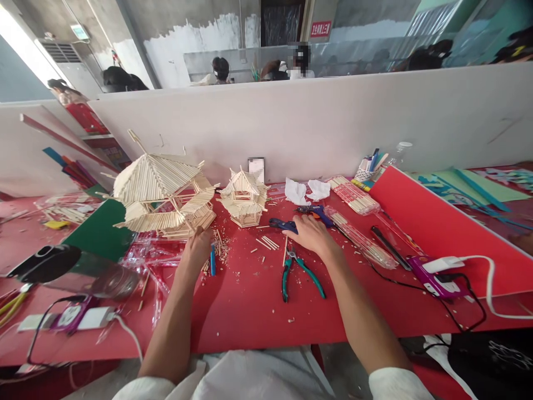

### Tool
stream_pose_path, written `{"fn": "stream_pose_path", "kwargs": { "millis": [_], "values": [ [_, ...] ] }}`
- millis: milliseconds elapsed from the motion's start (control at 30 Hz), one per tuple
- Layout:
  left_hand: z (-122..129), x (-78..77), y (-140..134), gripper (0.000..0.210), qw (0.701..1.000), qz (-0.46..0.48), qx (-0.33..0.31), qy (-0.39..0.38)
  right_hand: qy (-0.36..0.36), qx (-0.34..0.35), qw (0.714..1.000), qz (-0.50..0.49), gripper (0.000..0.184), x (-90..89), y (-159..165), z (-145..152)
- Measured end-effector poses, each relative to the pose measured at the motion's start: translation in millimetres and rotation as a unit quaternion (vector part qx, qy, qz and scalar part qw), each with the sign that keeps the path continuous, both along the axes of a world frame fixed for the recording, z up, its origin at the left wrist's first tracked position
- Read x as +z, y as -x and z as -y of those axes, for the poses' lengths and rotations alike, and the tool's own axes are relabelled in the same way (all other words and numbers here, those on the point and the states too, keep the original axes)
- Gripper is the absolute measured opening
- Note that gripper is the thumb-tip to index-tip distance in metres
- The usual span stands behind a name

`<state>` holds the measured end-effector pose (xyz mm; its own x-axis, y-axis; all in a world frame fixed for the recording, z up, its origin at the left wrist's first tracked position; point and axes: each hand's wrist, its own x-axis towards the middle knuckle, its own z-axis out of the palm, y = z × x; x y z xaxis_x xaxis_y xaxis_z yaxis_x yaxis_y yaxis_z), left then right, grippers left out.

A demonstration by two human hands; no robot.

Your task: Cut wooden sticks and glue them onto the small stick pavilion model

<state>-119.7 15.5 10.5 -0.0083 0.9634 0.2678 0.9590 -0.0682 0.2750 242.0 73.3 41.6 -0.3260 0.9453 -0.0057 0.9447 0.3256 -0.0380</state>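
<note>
A large pavilion model (160, 191) built of thin wooden sticks stands left of centre, and a smaller pavilion model (245, 200) of the same sticks is beside it. My left hand (199, 245) is closed at the front lower edge of the large model; what its fingers hold is hidden. Dark blue pliers (281, 224) lie under the fingertips of my right hand (312, 233), which is closed on one end of them. A blue glue gun (318, 213) lies just behind that hand. Green-handled pliers (300, 273) rest with handles spread, nearer to me.
A blue pen-like stick (212, 260), loose sticks (268, 243) and wood crumbs are scattered between the hands. Bagged sticks (353, 194) and a red board (449, 239) are at right. A water bottle (79, 269) lies left. A white partition (316, 122) runs behind; people sit beyond it.
</note>
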Motion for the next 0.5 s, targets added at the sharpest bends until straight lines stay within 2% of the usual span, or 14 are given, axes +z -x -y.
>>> {"fn": "stream_pose_path", "kwargs": {
  "millis": [100,233,367,500],
  "values": [
    [1,8.3,-3,0.02,0.995,-0.05,0.055,0.061,0.031,-0.03,0.999,0.005,0.059,0.4,-5,-2],
    [2,22.1,-12,0.018,0.997,-0.012,0.053,0.058,0.086,-0.054,0.995,0.018,0.06,0.2,-7,-3],
    [-2,23.9,-19,0.02,0.996,0.092,0.005,0.017,0.115,-0.061,0.991,0.021,0.061,-2.6,-7,-5],
    [-11,13.3,-29,0.019,0.964,0.26,-0.061,0.006,0.123,-0.057,0.99,0.032,0.064,-5.4,-8,-5]
  ]
}}
